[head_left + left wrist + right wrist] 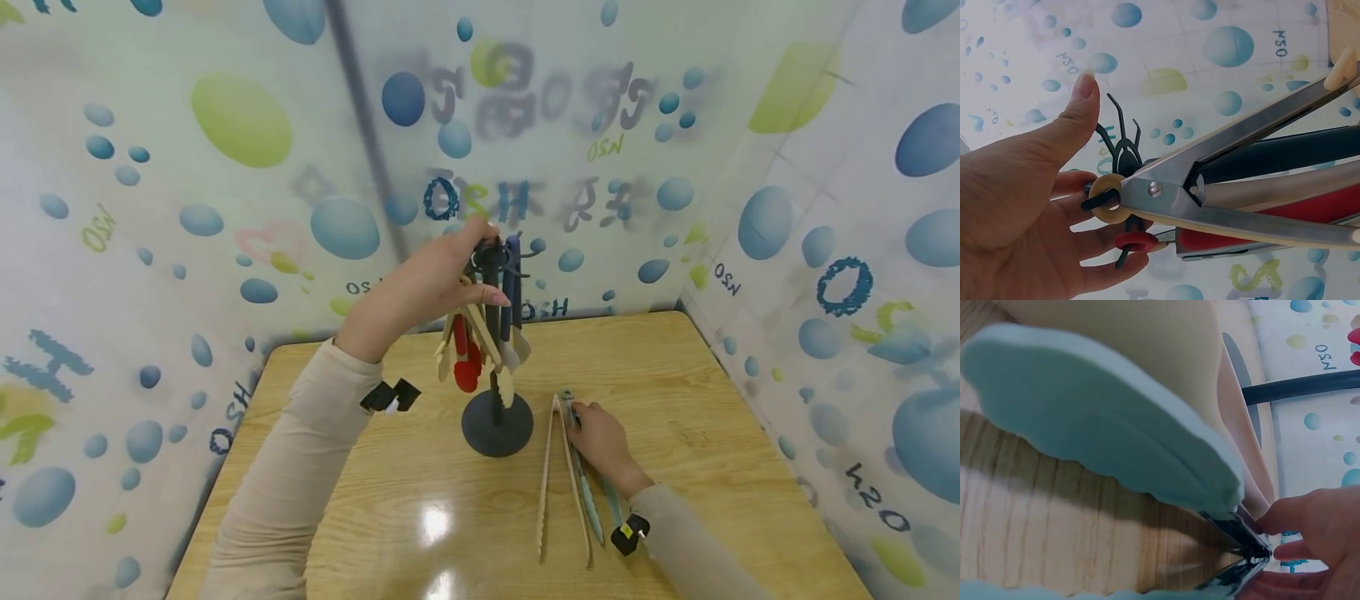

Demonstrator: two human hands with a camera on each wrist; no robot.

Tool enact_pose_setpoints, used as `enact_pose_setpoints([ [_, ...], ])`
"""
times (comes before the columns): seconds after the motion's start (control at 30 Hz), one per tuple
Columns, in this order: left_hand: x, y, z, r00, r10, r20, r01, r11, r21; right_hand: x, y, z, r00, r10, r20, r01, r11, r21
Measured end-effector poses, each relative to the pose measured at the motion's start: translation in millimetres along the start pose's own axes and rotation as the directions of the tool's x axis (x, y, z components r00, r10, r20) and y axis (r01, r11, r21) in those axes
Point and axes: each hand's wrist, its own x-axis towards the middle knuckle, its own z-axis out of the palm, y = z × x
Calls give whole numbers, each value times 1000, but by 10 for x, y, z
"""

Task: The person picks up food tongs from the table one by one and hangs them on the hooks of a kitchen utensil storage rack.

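Observation:
My left hand (pixel 431 279) reaches round the top of a dark tong stand (pixel 480 425), thumb raised and fingers spread behind its hooks. Close by, metal tongs with a cream pull ring (pixel 1160 194) and red tongs (pixel 468 373) hang from the hooks. Dark blue-handled tongs (pixel 510 279) hang on the stand's right side. Low on the table, my right hand (pixel 600 442) pinches the hinge end of teal-tipped tongs (pixel 1104 419), whose arms are spread apart. Just left of them lie beige tongs (pixel 547 487), also spread.
A wooden table (pixel 390 467) carries the stand and the loose tongs. Patterned white walls (pixel 150 275) with blue and green spots enclose its back and sides. The stand's hooks stick out round its top.

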Motion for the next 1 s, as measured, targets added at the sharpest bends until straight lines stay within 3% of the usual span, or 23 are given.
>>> enact_pose_setpoints([
  [0.3,-8,4,-8,999,-22,23,22,1000,1,8,11,-13,999,51,8,-51,998,-22],
  [0.6,-5,4,-12,999,-19,29,19,1000,4,46,27,-42,999,41,15,-41,999,-15],
  [0.8,-17,-2,-19,999,-22,28,22,1000,1,117,70,-213,992,-24,-123,27,999,25],
  [1.0,-19,-14,-18,1000,-7,21,7,1000,7,180,-28,-583,948,-116,-296,140,988,64],
])
